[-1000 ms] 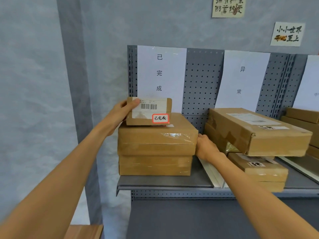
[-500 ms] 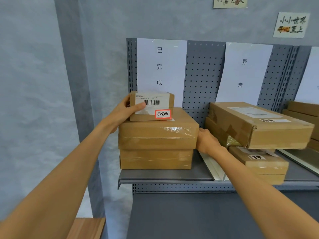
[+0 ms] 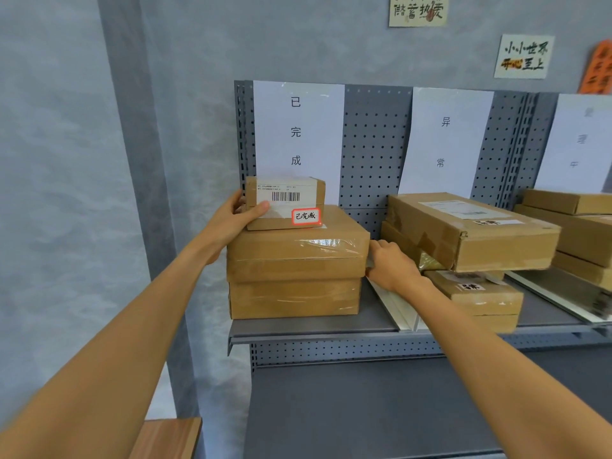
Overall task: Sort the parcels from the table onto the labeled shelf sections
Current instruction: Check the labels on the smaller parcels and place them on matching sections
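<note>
The small parcel (image 3: pixel 285 203) sits atop a two-box stack (image 3: pixel 296 263) in the leftmost shelf (image 3: pixel 311 326) section, under the sign (image 3: pixel 297 130) whose characters match its red-edged tag. It looks light and stiff, best held by its short ends. The left hand (image 3: pixel 231 220) grips its left end, thumb across the label; the right hand (image 3: pixel 390 265) presses the stack's side, fingers hidden. Tilted boxes (image 3: pixel 470 231) crowd just beside it.

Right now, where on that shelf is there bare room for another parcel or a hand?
Bare shelf board shows between the left stack and the white divider, where the right hand reaches in. A narrow front strip runs below that stack. The stack's top, right of the small parcel, is bare. The middle and right sections are crowded with boxes.
</note>
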